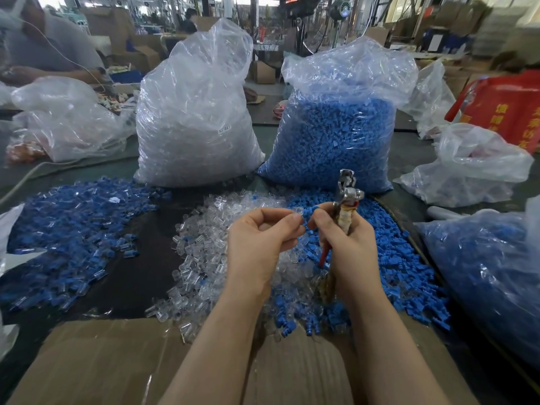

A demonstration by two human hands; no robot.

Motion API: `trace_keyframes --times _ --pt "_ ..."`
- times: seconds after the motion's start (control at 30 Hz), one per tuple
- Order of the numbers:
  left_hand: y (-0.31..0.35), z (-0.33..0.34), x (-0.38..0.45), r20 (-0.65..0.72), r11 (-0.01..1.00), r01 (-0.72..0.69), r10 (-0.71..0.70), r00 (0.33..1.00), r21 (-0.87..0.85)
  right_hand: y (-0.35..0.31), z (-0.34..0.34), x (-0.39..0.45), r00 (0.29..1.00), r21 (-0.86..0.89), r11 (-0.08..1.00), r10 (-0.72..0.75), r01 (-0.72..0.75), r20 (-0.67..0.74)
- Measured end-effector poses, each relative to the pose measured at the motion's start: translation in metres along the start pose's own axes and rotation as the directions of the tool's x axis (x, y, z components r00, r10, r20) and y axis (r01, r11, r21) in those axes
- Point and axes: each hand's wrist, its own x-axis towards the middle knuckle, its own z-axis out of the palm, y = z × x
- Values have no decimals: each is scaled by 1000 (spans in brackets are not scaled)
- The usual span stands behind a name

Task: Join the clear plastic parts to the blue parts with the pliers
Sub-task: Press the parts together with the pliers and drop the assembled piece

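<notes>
While two tall clear bags are standing at the far edge of the counter [140, 276], the left bag [195, 118] is holding clear plastic parts and the right bag [339, 127] is holding blue parts. A third bag of blue parts [491, 273] is leaning at the right edge, and crumpled bags [67, 118] are lying toward the far left. Loose heaps are covering the middle: joined blue-and-clear pieces [73, 229] at the left, a clear pile [204, 258] in the centre, and a blue pile [403, 258] at the right. A strip of dark bare counter is showing between the left and centre heaps, and flattened cardboard [117, 361] is lying along the near edge. Above the heaps, the left hand [260, 238] is pinching a small clear part [298, 211] between thumb and fingers. The right hand [347, 244] is pinching a blue part [311, 211] against it while its other fingers are gripping the pliers [346, 197], which are pointing upright with a red handle showing below.
</notes>
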Motion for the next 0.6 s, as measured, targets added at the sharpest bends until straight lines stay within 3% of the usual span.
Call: trace_keyframes --times 0.3,0.43,0.6 --pt "-1 1 -2 17 998 -59 59 998 24 2 2 0 998 -153 987 -51 44 -40" --pt "-2 2 -2 -15 983 -141 144 990 114 3 4 -3 987 -321 937 -156 138 -29" --pt "-5 1 -2 -42 937 -239 258 965 256 5 7 -4 987 -394 909 -160 138 -22"
